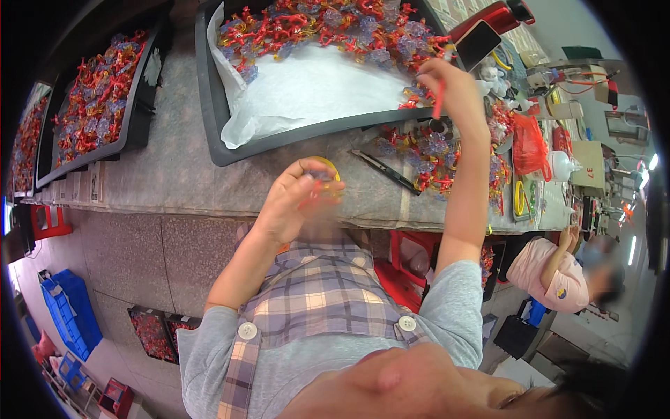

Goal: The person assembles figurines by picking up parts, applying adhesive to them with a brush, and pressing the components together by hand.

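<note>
My left hand (pixel 289 192) is closed around a small plastic figure (pixel 321 183) in red, yellow and clear blue, just off the table's near edge. The figure is partly blurred and covered by my fingers. My right hand (pixel 453 91) reaches over the right side of a black tray (pixel 216 140), its fingers closed on a thin red stick-like piece (pixel 438 100) whose kind I cannot make out. The tray is lined with a white sheet (pixel 321 84). Many similar figures (pixel 349 28) lie along its far side, and a few more sit close under my right hand.
A box cutter (pixel 386 171) lies before the tray, beside a heap of loose figures (pixel 447 157). Another filled tray (pixel 105 101) stands at the left. A phone-like black screen (pixel 478 43), a red bag (pixel 530 146) and a white bottle (pixel 560 165) are at the right. Farther right, a co-worker (pixel 551 272) sits.
</note>
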{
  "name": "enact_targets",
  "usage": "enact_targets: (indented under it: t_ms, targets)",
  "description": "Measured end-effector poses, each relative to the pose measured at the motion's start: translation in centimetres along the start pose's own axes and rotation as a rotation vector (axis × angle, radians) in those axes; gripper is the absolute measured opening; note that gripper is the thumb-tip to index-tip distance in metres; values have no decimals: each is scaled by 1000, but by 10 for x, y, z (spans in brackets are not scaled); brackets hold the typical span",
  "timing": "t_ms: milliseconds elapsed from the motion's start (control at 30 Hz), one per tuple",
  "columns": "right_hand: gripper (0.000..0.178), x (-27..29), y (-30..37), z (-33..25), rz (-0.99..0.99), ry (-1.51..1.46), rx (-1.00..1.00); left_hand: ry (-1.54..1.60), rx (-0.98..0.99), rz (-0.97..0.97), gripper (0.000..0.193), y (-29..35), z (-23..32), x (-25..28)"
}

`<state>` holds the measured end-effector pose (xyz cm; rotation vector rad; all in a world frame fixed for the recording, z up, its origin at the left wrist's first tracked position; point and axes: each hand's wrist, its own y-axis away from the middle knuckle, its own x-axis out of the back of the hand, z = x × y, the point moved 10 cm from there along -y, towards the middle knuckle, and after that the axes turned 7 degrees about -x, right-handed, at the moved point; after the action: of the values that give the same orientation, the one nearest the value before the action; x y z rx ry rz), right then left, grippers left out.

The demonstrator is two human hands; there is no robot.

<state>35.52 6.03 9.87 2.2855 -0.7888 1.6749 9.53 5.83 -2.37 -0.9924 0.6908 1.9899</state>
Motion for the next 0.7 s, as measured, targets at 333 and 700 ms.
enact_targets:
  t_ms: [333, 700]
  targets:
    - [21, -87, -31, 5, -416, 644, 120, -43, 24, 53, 22, 2, 3, 17]
    - [14, -87, -29, 2, -475, 592, 139, -226, -7, 130, 23, 6, 3, 34]
